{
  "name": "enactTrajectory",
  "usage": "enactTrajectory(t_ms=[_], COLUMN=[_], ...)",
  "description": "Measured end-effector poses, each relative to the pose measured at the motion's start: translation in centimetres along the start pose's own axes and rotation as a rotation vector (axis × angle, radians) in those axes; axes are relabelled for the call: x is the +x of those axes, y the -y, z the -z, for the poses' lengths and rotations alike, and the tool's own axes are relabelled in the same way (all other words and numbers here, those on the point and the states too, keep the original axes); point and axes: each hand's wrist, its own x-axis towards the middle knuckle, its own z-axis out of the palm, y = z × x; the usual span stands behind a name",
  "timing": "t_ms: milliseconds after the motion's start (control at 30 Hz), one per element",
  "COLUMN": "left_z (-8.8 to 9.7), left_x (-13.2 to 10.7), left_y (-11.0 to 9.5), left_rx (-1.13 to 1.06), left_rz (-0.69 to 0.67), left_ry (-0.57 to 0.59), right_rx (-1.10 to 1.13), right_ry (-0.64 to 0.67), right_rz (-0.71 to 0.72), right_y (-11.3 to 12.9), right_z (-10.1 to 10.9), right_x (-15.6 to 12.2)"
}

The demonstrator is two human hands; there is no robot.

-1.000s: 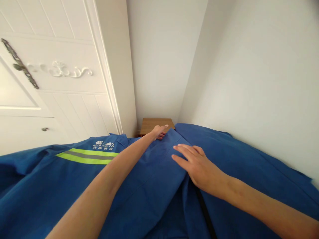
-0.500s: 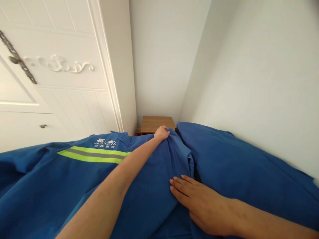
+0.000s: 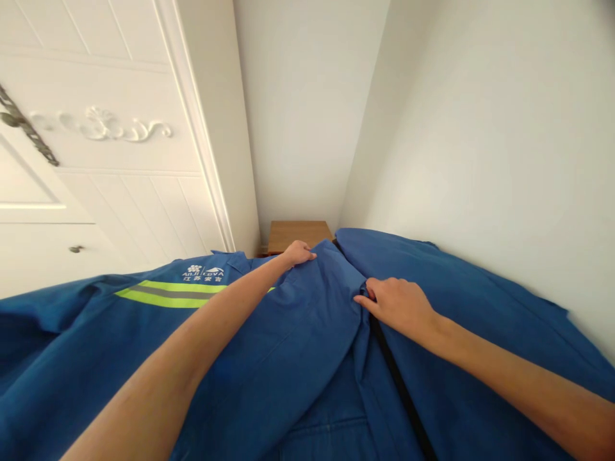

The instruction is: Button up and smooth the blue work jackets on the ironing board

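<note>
A blue work jacket with a yellow-and-grey reflective stripe and a white logo lies spread out in front of me. My left hand reaches to its far edge and is closed on the fabric there. My right hand is closed on the edge of the jacket's front panel near the middle, beside a dark gap between the two panels.
A white panelled door with an ornate metal handle stands at the left. A small wooden table sits in the far corner. White walls close in on the right and at the back.
My right hand moved from lying flat on the fabric near me to gripping the panel edge farther up. My left hand closed on the far edge. The panel is pulled flatter.
</note>
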Motion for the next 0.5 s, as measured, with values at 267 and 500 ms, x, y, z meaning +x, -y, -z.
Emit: enactTrajectory(t_ms=[267, 500], left_z=[-0.1, 0.7], left_x=[-0.1, -3.5], left_y=[1.9, 1.5], left_rx=[0.019, 0.113], left_rz=[-0.01, -0.047], left_ry=[-0.167, -0.151], right_rx=[0.345, -0.055], right_ry=[0.116, -0.148], right_rz=[0.042, 0.075], right_y=[-2.9, -0.6], right_z=[1.4, 2.0], right_x=[0.3, -1.5])
